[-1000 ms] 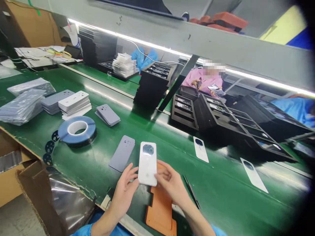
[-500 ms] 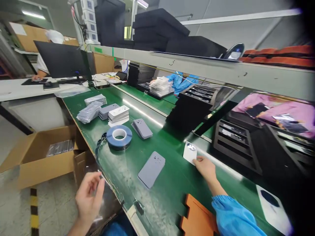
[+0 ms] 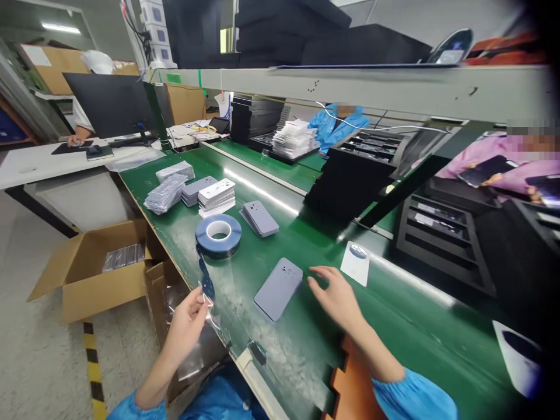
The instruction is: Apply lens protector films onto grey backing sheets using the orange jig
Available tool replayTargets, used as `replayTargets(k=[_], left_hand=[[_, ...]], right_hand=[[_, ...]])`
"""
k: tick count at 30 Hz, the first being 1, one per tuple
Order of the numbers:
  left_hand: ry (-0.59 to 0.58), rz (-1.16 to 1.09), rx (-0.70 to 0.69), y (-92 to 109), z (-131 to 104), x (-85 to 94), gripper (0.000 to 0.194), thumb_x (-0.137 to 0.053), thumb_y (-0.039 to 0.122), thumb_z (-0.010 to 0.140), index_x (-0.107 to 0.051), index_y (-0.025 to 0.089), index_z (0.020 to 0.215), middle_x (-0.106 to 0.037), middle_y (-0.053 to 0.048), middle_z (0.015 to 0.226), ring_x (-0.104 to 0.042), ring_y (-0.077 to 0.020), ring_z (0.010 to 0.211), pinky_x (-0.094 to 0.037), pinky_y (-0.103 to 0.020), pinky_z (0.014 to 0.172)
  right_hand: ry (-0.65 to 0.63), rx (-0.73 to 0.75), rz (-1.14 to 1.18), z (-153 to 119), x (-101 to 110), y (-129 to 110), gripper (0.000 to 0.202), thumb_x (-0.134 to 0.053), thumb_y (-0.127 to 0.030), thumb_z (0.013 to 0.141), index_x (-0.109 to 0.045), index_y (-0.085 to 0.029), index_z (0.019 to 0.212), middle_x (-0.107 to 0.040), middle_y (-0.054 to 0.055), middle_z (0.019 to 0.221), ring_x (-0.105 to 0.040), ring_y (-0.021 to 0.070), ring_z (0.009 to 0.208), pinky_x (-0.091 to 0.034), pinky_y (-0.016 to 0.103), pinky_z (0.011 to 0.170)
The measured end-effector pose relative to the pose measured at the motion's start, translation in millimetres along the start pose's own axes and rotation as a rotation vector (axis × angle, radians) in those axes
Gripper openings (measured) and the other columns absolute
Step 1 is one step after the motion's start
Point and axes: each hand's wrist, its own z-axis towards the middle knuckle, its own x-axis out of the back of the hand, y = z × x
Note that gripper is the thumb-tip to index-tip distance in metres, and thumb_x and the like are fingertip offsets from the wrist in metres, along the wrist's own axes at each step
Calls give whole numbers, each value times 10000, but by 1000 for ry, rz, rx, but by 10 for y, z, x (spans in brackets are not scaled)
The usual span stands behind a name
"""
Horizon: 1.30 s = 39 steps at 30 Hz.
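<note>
My left hand (image 3: 191,318) pinches the end of a clear strip with dark blue pieces (image 3: 206,279) at the table's left edge. That strip runs from a blue tape roll (image 3: 201,236) with a white core. Fingers apart and holding nothing, my right hand (image 3: 335,291) hovers just right of a small stack of grey phone-shaped sheets (image 3: 278,290) with camera holes. Beyond this hand, a white card with a dark round patch (image 3: 356,263) lies on the green table (image 3: 301,356). Another grey stack (image 3: 259,219) lies behind the roll, near a white stack (image 3: 217,198).
Plastic-wrapped packs (image 3: 165,194) lie at the back left. An open cardboard box (image 3: 105,297) stands on the floor at left. Black trays (image 3: 433,245) line the right side, below a shelf beam (image 3: 371,87). An orange piece (image 3: 356,379) lies near my right forearm. Other people sit beyond.
My right hand has let go of the white card and moved left toward the grey sheets, fingers spread. My left hand has moved up and right to the strip. The view has shifted.
</note>
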Motion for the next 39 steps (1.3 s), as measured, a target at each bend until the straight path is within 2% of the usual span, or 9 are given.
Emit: replayTargets(k=[3,7,13,24,28,31,34,36,39], left_hand=[[-126,2,-16,13,-119,-124,581,-732,440,769,-617,116,1238,-702,-23,805,-656,-166,639,-546,-311,625],[-230,31,-27,9,-235,-206,555,-717,422,798,-623,127,1259,-685,-11,781,-637,-159,632,-545,-312,653],[-293,80,-55,1,-285,-228,531,-693,360,833,-612,124,1302,-692,-25,812,-642,-164,675,-549,-309,683],[-300,270,-169,-21,-266,-270,488,-644,362,906,-618,180,1358,-698,-54,942,-701,-214,883,-566,-327,797],[-1,389,-568,-2,-373,-325,526,-683,299,898,-557,217,1402,-647,-118,1255,-638,-257,1136,-549,-371,903],[135,367,-947,39,-523,-424,484,-753,156,808,-627,193,1274,-638,-120,1210,-633,-289,1122,-551,-441,919],[-189,276,-1035,127,-689,-682,371,-671,45,827,-663,201,1164,-679,-79,1038,-671,-247,979,-572,-412,854],[-517,247,-862,193,-771,-966,327,-582,48,895,-646,213,1171,-690,-51,953,-673,-189,862,-570,-325,761],[-734,308,-582,257,-790,-1493,204,-578,134,924,-645,213,1100,-693,-29,898,-652,-145,748,-509,-254,638]], right_hand=[[-125,240,299,-233,-125,-558,306,-545,-323,942,-735,-179,1134,-718,106,1150,-704,228,981,-558,413,953],[-339,324,559,-436,-287,-1196,295,-612,-235,921,-736,-174,1181,-744,88,1066,-711,193,884,-581,337,825],[-457,272,590,-478,-459,-1461,291,-601,-246,959,-759,-175,1193,-734,90,1094,-711,178,864,-561,312,833],[-393,90,746,-676,-257,-1275,254,-626,-355,952,-803,-185,889,-716,2,731,-596,136,637,-451,255,621],[-256,44,766,-808,-25,-1016,200,-700,-343,895,-797,-192,808,-672,8,747,-562,127,658,-422,254,614],[-165,-1,771,-999,263,-626,125,-760,-328,840,-799,-213,812,-629,12,807,-520,120,653,-413,261,596],[-124,-79,769,-1264,543,-170,138,-762,-351,847,-784,-220,811,-640,24,864,-526,127,662,-446,282,620],[-81,-107,725,-1451,661,112,137,-754,-367,863,-784,-234,861,-658,34,907,-585,155,742,-492,309,699],[33,-127,620,-1688,710,453,202,-760,-370,866,-771,-280,1046,-676,51,1080,-648,220,999,-523,376,901]])
